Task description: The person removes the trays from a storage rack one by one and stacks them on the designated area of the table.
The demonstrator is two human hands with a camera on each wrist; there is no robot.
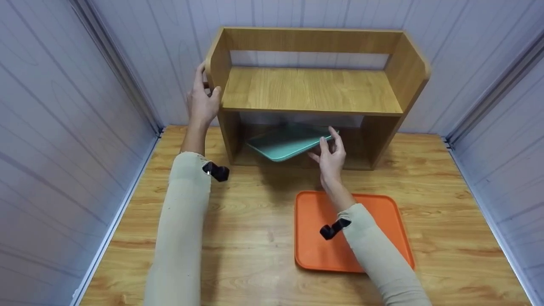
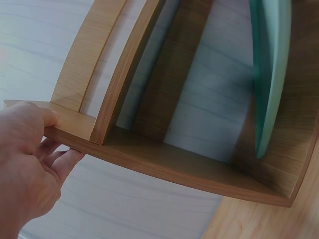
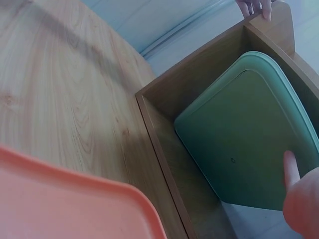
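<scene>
Against the pale panelled wall at the back of the desk (image 1: 255,221) stands a wooden shelf unit (image 1: 312,89), open at the front, with one board across the middle and a low compartment beneath it. In that lower compartment sits a green tray (image 1: 282,142), tilted, its near edge raised and sticking out a little past the front of the unit; from the left wrist view it shows edge-on against the inner side wall, and the right wrist view shows its underside leaning inside the box. In front of the unit, lying flat on the desk and well apart from it, is an orange tray (image 1: 384,221); the right forearm passes over its left part.

The left hand (image 1: 203,100) grips the upper front corner of the unit's left side panel, thumb on the inside face and fingers (image 2: 62,164) curled round the outside of the board. The right hand (image 1: 331,155) is at the green tray's near right corner, fingers (image 1: 335,136) loosely spread and extended; a fingertip lies against the tray's underside in the right wrist view, though whether the thumb pinches the rim cannot be told. Each sleeve carries a small black clip (image 1: 216,171) near the wrist.
</scene>
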